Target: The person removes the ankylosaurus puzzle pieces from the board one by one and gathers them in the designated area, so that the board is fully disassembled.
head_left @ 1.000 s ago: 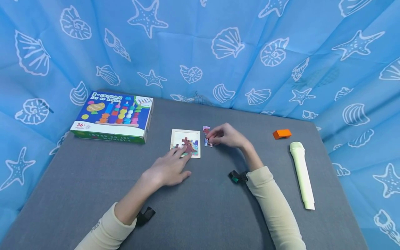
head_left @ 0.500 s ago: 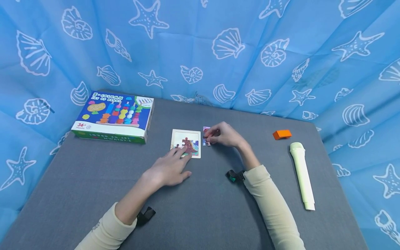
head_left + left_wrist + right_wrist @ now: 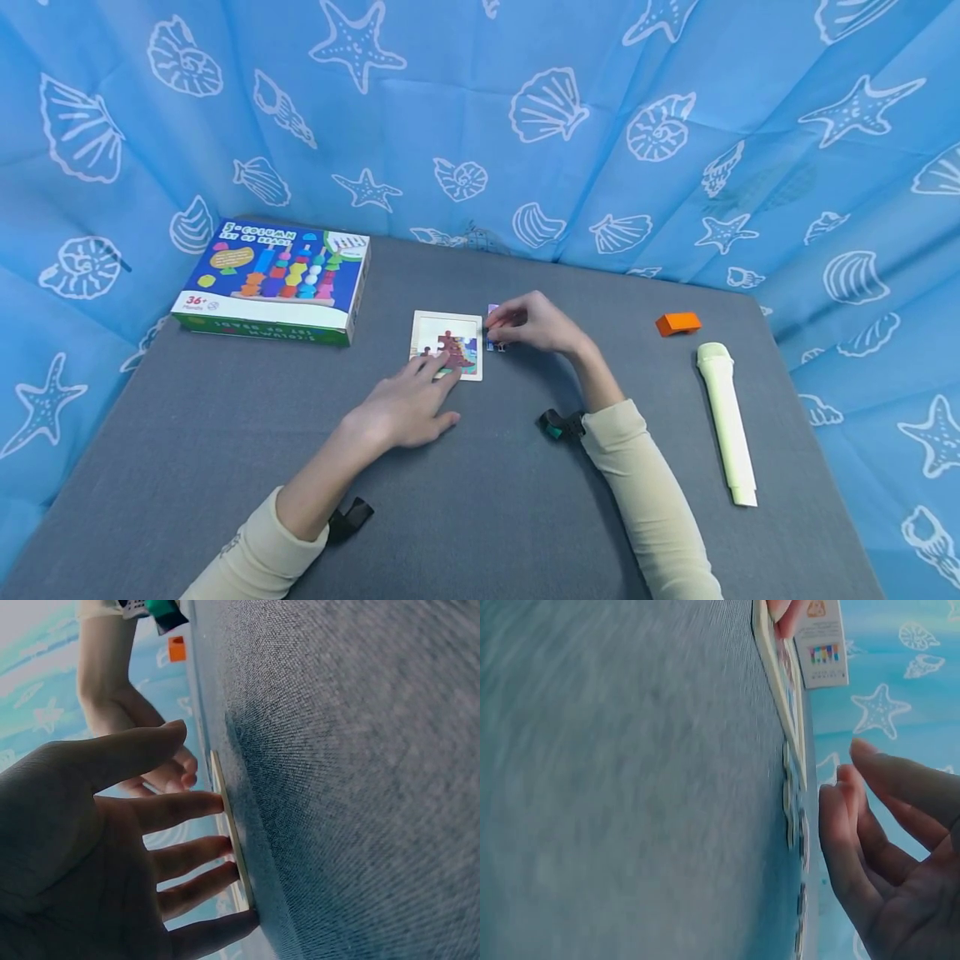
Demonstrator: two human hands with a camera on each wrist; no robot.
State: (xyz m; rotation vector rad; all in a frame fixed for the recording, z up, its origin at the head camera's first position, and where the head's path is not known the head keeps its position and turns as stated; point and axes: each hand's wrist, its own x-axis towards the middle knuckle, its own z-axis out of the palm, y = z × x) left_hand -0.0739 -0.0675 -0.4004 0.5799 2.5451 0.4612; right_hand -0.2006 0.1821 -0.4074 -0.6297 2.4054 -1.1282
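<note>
The grey desk carries everything; the boxed bead set lies at its far left, the pale toy microphone at its right; the left hand lies spread, fingers nearly straight, its fingertips resting on the puzzle tray and seemingly steadying it; the right hand hovers just beside the tray, fingers loosely bent, with a gap between thumb and fingertips (nothing shows in its grasp in the right wrist view); the tray sits flat near the middle, its joined pieces filling the lower part while pale backing shows above; the loose pieces lie just beyond the tray's right edge, partly hidden under the right hand in the head view.

The step in hand looks like choosing a loose piece; the next move probably calls for a pinch at one piece's rim, a lift, and a turn to match the gap, while the left hand holds the tray steady.
</note>
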